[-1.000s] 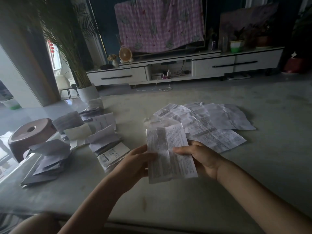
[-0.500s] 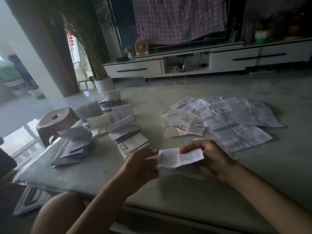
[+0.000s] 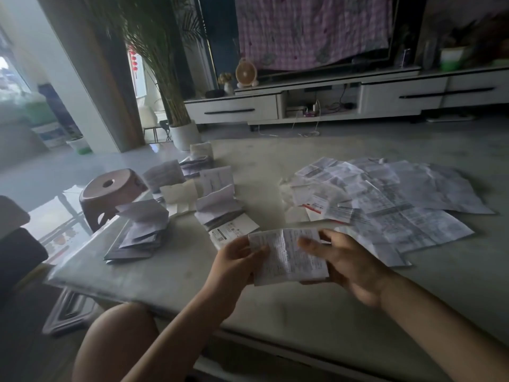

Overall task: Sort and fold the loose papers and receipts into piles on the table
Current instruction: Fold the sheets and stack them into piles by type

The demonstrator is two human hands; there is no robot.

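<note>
A folded printed receipt [image 3: 289, 257] is held above the near part of the pale table [image 3: 275, 307]. My left hand [image 3: 237, 260] pinches its left edge. My right hand [image 3: 349, 266] grips its right side, thumb lying across the front. A spread of loose unfolded papers and receipts [image 3: 399, 197] covers the table to the right. Several piles of folded papers lie on the left: one near the left corner [image 3: 140, 230], one in the middle [image 3: 220, 210], others behind them [image 3: 192, 169].
A pink plastic stool [image 3: 110, 194] stands on the floor just past the table's left edge. My bare knee [image 3: 115, 343] is below the near edge. A white TV cabinet [image 3: 344, 100] and a potted plant [image 3: 181, 130] stand behind the table.
The receipt was open and upright, then folded over in half; now both hands hold it folded and turned toward me. The view has shifted left and closer.
</note>
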